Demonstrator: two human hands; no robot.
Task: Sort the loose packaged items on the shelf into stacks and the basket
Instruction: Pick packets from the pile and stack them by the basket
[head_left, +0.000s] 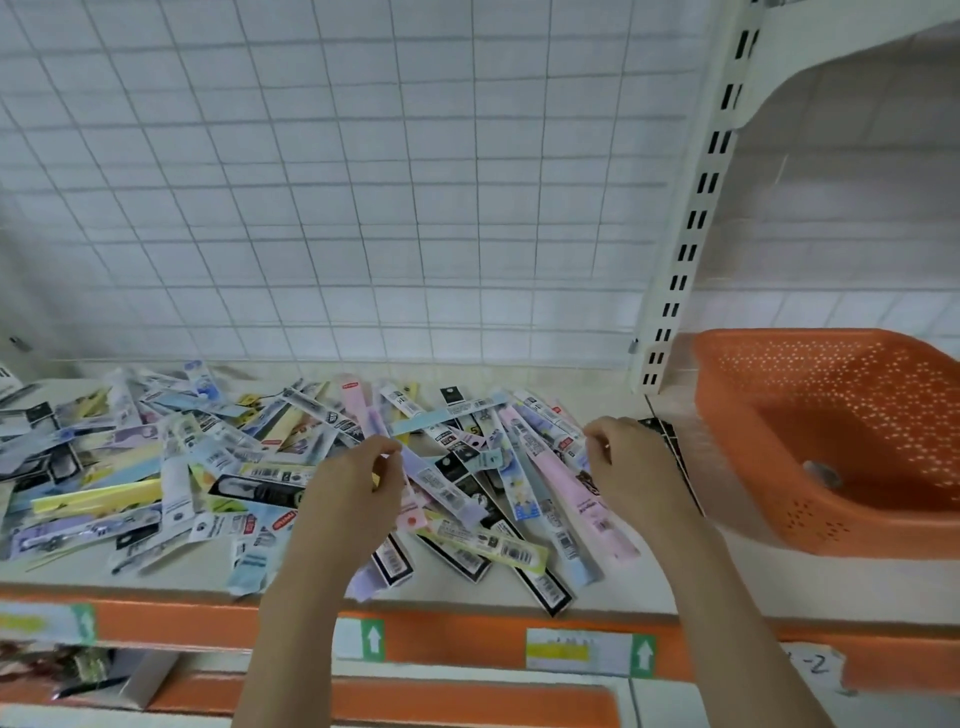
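Shelf (675, 582): packaged items (218, 467) heaped loose; left hand (358, 488) pinches a lilac packet (441, 486); right hand (631, 462) curled upon the heap, grip unclear; orange basket (810, 525) right

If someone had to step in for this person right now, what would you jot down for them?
Left hand: pinching a lilac packet lifted from the pile.
Right hand: fingers curled on a packet at the pile's right edge; which one is unclear.
Packets: still a loose jumble across the shelf.
Orange basket: on the shelf to the right; I see no packets inside.
Done: no neat stacks visible yet.
Left: nearly all the sorting, into stacks and the basket.
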